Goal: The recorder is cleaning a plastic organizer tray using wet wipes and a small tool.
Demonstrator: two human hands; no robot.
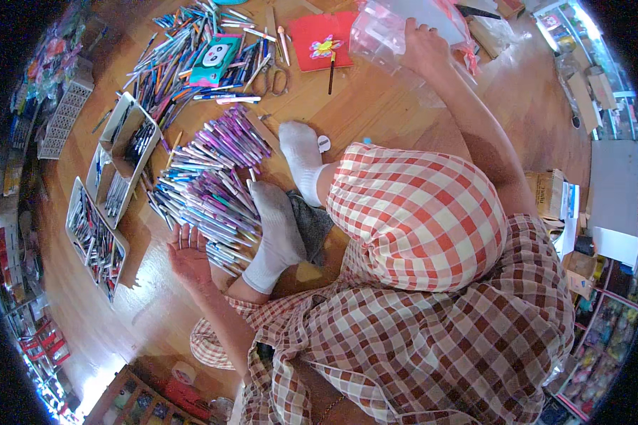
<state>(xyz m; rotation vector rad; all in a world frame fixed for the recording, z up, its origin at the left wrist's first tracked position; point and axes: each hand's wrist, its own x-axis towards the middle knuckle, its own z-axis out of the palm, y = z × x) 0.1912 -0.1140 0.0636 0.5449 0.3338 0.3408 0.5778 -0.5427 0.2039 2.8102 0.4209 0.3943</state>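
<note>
Visibly lettered brown carton [548, 193], and right hand [427, 51] at clear plastic bag [377, 37].

Illumination is moderate overall, with the middle of the view evenly exposed. Strong glare is noted on the wooden floor [539, 138] at left, and a harsher, blown-out patch sits near the lower-left rim. At upper right, the shelving [581, 39] carries overexposed bluish-white light. Small highlights show on the clear plastic bag [374, 34]. A soft shadow lies on the floor beside the right forearm [478, 113]. Fisheye distortion is pronounced: straight edges bow near the rim, and corners fall to black with coloured speckle. The checked fabric [418, 212] is acceptably sharp; peripheral detail is soft and smeared.
</note>
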